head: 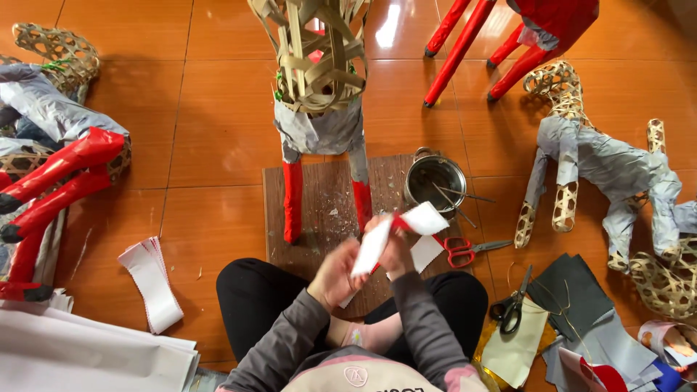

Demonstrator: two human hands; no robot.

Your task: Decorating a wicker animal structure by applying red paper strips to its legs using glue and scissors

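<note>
I log both forearms in grey sleeves coming up from the bottom edge and meeting over the lap, elbows out, wrists bent toward each other. The left hand (335, 274) sits lower with its fingers curled closed on the lower end of a white paper strip (374, 243); the right hand (394, 247) sits just above and pinches the same strip near its upper part, where the paper folds off to the right with a red edge showing. So both hands are shut on the strip, close together and nearly touching. The strip hangs above the near edge of a brown wooden board (323, 210) lying on the orange tile floor (210, 131). On the board stands a woven bamboo frame figure (319, 58), its body wrapped in grey paper and its two legs in red. A metal pot (434, 181) with sticks in it rests at the board's right corner. Red-handled scissors (465, 250) lie just right of the hands; black-handled scissors (512, 305) lie further right on loose sheets. A stack of white strips (152, 279) lies on the floor to the left.
</note>
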